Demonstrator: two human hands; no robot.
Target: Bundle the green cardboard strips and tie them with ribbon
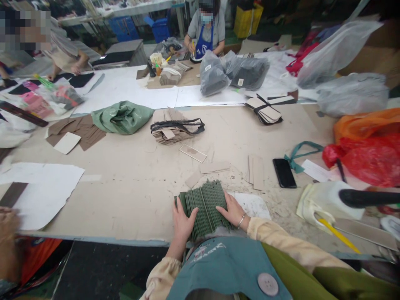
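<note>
A row of thin dark green pieces (204, 208), stood on edge and packed side by side, is at the table's front edge against my apron. My left hand (183, 216) presses on its left end, thumb over the top and fingers down the far side. On the right end lies my right hand (231, 208), its thumb on top of the pieces. Together the two hands squeeze the row between them. A white sheet (253, 204) shows beside my right hand. What the pieces are made of, I cannot make out.
Loose beige strips (256, 171) and a clear rectangular template (193, 153) lie beyond the stack. A black phone (284, 173), a white container (331, 202) and a yellow pen (339, 236) are on the right. Another person's hand (8, 225) is at the left edge. Co-workers sit opposite.
</note>
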